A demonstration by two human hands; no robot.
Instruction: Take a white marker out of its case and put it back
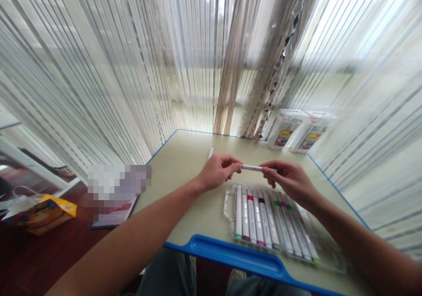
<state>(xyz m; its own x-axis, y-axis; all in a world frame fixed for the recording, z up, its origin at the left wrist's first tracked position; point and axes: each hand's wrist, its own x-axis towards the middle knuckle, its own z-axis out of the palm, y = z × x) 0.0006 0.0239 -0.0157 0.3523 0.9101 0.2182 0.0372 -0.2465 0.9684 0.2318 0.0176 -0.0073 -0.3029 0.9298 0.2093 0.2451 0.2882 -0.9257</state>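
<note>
A slim white marker [252, 168] lies level between my two hands, above the desk. My left hand [220, 170] pinches its left end between thumb and fingers. The right end is in the closed fingers of my right hand [286, 177]. Just below the hands, a clear plastic case [228, 206] lies on the desk with several white markers [263, 221] side by side in it, some with red, black, green or purple bands. Another white marker [211, 151] lies on the desk behind my left hand, partly hidden by it.
The pale desk [184, 155] has a blue rim and a blue front tray [237, 256]. Two clear packages [283, 131] stand at the back right. Sheer striped curtains [184, 58] hang behind. A yellow bag [59, 206] and a partly blurred booklet [115, 214] are at the left.
</note>
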